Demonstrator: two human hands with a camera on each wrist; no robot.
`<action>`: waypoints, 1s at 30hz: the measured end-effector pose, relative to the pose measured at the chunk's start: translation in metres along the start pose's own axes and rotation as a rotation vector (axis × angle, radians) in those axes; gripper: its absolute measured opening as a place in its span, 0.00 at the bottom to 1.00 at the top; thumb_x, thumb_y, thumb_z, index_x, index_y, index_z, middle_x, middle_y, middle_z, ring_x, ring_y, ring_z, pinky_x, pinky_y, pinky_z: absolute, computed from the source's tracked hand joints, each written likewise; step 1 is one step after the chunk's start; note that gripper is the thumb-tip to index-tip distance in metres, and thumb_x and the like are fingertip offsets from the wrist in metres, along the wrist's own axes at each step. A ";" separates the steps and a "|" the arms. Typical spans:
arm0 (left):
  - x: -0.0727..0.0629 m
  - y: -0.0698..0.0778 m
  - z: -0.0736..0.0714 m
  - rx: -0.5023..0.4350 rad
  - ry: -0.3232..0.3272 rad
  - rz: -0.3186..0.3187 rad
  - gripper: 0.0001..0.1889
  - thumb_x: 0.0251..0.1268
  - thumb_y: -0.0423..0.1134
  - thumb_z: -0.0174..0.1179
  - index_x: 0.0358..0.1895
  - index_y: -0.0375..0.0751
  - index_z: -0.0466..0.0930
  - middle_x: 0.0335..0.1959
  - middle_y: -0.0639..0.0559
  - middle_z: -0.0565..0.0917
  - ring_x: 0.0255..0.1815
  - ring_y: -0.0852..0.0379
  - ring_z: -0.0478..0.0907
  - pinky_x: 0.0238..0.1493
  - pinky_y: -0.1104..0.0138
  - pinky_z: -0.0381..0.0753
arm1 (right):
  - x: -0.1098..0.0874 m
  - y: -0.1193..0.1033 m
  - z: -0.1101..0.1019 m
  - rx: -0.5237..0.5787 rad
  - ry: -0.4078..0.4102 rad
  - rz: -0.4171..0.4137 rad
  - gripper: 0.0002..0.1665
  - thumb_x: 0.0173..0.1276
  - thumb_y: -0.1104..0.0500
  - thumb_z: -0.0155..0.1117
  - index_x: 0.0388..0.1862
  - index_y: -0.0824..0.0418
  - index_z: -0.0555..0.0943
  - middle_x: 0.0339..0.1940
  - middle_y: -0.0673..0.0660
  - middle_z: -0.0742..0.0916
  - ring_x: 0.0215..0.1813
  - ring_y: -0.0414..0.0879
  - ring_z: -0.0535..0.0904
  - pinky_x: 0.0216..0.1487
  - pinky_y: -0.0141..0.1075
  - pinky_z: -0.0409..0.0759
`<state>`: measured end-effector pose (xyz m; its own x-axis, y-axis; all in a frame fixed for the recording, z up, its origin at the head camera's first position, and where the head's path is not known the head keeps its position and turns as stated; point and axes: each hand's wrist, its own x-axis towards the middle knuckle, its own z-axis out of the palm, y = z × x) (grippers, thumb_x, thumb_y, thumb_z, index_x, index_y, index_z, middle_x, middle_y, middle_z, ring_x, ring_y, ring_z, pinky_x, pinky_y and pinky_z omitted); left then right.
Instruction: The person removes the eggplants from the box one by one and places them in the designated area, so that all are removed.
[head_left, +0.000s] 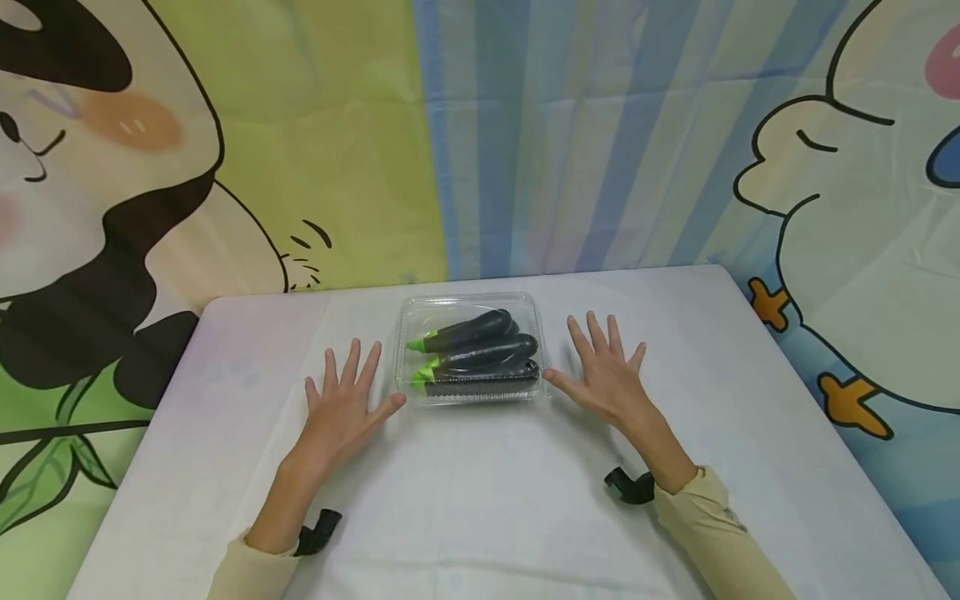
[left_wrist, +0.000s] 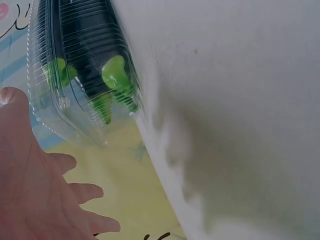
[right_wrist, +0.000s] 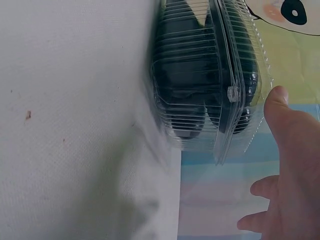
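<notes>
A clear plastic clamshell box [head_left: 517,305] with its lid down stands on the table. Inside lie several dark eggplants [head_left: 480,354] with bright green caps, pointing left in the head view. My left hand [head_left: 341,421] is spread to the left of the box, its thumb near the box's front left corner. On the other side, my right hand [head_left: 606,375] has its fingers spread, the thumb tip close to the box's right wall; contact cannot be told. Green caps [left_wrist: 116,75] show through the ribbed wall in the left wrist view. Neither hand holds anything.
A white cloth covers the table [head_left: 480,500], whose far edge meets a striped and yellow backdrop [head_left: 360,150] with cartoon animals. A black wrist-worn piece [head_left: 318,532] sits below my left wrist, and a similar black piece [head_left: 630,486] below the right.
</notes>
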<state>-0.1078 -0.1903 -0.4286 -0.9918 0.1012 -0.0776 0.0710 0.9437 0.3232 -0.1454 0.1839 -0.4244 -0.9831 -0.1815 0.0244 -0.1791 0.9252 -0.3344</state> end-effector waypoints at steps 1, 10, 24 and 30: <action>0.000 0.000 0.000 0.003 0.001 0.000 0.50 0.62 0.74 0.45 0.79 0.52 0.39 0.80 0.40 0.38 0.77 0.27 0.30 0.66 0.24 0.35 | 0.000 -0.001 0.000 0.003 -0.001 -0.003 0.57 0.61 0.25 0.51 0.80 0.48 0.46 0.81 0.62 0.50 0.81 0.65 0.35 0.63 0.81 0.35; 0.000 0.008 0.005 -0.088 0.054 0.028 0.50 0.62 0.71 0.50 0.79 0.52 0.38 0.81 0.42 0.39 0.79 0.29 0.32 0.68 0.26 0.37 | -0.004 -0.006 0.002 0.084 -0.012 -0.007 0.57 0.63 0.27 0.53 0.81 0.48 0.42 0.82 0.59 0.49 0.81 0.63 0.37 0.66 0.79 0.39; 0.001 0.026 0.018 -0.565 0.099 0.039 0.57 0.58 0.54 0.67 0.79 0.52 0.31 0.80 0.43 0.40 0.79 0.36 0.44 0.70 0.35 0.57 | -0.009 -0.026 0.024 0.660 -0.093 -0.094 0.63 0.63 0.25 0.51 0.79 0.50 0.29 0.81 0.62 0.43 0.81 0.63 0.41 0.76 0.64 0.50; 0.001 0.031 0.028 -0.784 0.029 0.001 0.57 0.61 0.52 0.64 0.78 0.48 0.26 0.80 0.44 0.36 0.78 0.35 0.48 0.73 0.40 0.59 | -0.012 -0.033 0.033 0.960 -0.196 -0.023 0.68 0.60 0.24 0.54 0.77 0.47 0.23 0.81 0.59 0.39 0.81 0.64 0.40 0.76 0.60 0.54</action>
<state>-0.1040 -0.1520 -0.4449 -0.9950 0.0828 -0.0557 -0.0131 0.4448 0.8955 -0.1262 0.1445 -0.4446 -0.9404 -0.3286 -0.0877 -0.0055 0.2725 -0.9621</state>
